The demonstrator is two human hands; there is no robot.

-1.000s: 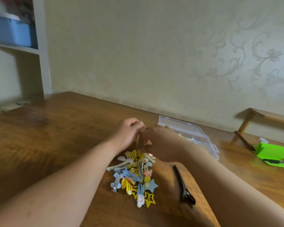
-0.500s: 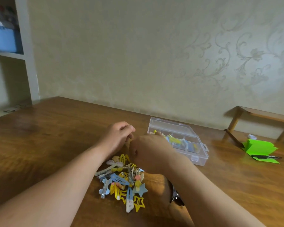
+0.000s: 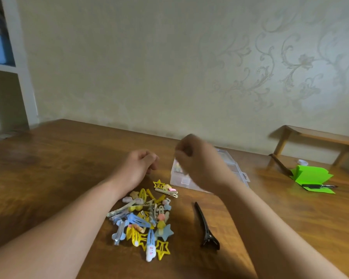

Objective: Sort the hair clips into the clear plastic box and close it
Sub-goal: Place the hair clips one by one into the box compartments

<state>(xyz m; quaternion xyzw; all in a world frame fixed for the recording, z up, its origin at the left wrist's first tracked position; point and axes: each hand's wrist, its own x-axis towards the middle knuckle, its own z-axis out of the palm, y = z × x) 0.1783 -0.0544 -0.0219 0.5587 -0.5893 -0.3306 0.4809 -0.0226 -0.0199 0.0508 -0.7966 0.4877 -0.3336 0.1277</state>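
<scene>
One pile of clips [image 3: 144, 219] sits at 6 o'clock on the grained wooden desk [image 3: 48, 168]: thin metal and plastic snaps in yellow and blue, stars among them, too tangled to count. One long black clip [image 3: 206, 226] lies alone at 5 o'clock of the pile. One clear plastic box [image 3: 179, 178], lid up, stands at 1 o'clock, partly behind the right hand [image 3: 199, 162], which is blurred with fingers curled; its grip I cannot tell. The left hand [image 3: 137, 168] rests loosely curled at 12 o'clock, holding nothing visible. One green folded paper [image 3: 312, 178] lies far right.
</scene>
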